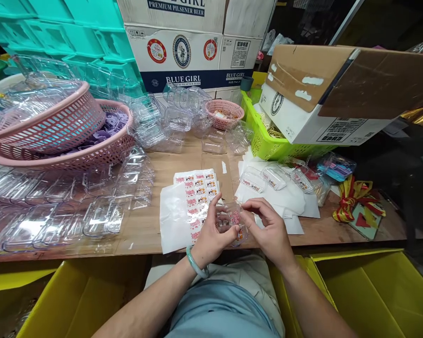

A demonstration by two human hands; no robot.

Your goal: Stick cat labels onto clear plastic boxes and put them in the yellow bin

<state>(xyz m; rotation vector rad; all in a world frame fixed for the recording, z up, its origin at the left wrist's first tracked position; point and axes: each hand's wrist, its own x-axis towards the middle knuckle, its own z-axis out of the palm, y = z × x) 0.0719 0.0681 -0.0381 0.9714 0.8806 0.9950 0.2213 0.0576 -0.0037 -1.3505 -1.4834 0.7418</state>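
Near the table's front edge, my left hand [213,233], with a jade-coloured bangle on its wrist, holds a small clear plastic case [235,217] between thumb and fingers. My right hand [267,227] pinches at the case's right side, its thumb and forefinger on a pink-and-red printed sticker there. Just left of and behind my left hand lies a sheet of stickers [199,199] with red lettering and cartoon figures, over white backing paper [171,218]. Several clear pieces with stickers [253,182] rest on white paper to the right.
Rows of clear plastic cases [104,213] and pink baskets [118,136] fill the left. Behind stand a small pink basket [224,112], a green crate [268,143] and cartons [193,56]. A red-yellow ribbon [352,199] lies right. Yellow bins [370,277] flank my lap.
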